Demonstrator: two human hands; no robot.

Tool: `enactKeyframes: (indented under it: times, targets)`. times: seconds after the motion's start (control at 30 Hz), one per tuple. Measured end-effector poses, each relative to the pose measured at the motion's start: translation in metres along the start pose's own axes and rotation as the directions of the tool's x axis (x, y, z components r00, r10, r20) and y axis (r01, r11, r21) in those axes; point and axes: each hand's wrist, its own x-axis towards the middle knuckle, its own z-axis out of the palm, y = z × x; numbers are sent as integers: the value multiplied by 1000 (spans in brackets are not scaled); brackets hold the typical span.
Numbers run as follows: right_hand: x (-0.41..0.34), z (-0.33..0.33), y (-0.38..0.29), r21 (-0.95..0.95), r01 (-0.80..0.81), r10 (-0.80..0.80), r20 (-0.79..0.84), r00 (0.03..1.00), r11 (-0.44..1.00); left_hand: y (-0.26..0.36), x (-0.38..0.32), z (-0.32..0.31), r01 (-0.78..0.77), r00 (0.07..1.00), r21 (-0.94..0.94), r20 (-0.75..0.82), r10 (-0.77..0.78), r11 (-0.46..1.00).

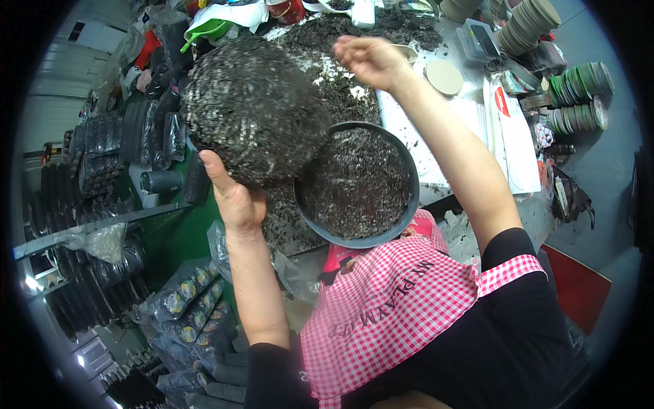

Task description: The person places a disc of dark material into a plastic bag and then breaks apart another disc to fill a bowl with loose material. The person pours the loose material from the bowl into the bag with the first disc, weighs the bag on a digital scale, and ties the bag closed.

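My left hand (235, 202) grips the lower edge of a large round object covered in dark, glinting flakes (250, 112), raised and tilted at the upper left; its underside is hidden. Close against my apron stands a round dark pan (415, 197) holding similar dark flaky material (357, 189). The raised object overlaps the pan's upper left in the picture. My right hand (370, 61) is lifted above the far part of the worktable, blurred, fingers partly curled; whether it holds something small cannot be told.
Dark flakes (352, 102) lie scattered over the worktable. Beige discs (444, 77), a clear plastic box (475, 41) and stacked green-edged discs (582, 84) are at the right. A green scoop (209, 30) lies at the far left; wrapped dark cylinders (179, 296) are piled below left.
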Motion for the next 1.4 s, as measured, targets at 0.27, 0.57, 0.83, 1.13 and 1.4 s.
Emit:
enactKeyframes:
  times: [0.27,0.57,0.83,1.13,1.4]
  targets:
    - [-100,41,21,-823,508,-310,428,849,255,-9,-8,-16,-54,997,14,-52,54,998]
    - [-193,73,101,-664,727,-252,684,685,172,-14,-96,-44,-152,988,404,47,145,902]
    - [-233,25,68,-654,383,-468,50,882,652,0,-120,-85,-80,959,-144,-281,37,986]
    - [-248,76,123,-741,669,-254,638,727,57,-20,-137,-83,71,991,-390,136,-19,918]
    - [-255,81,135,-643,765,-112,763,637,-26,-25,-161,-91,64,996,-150,71,-54,987]
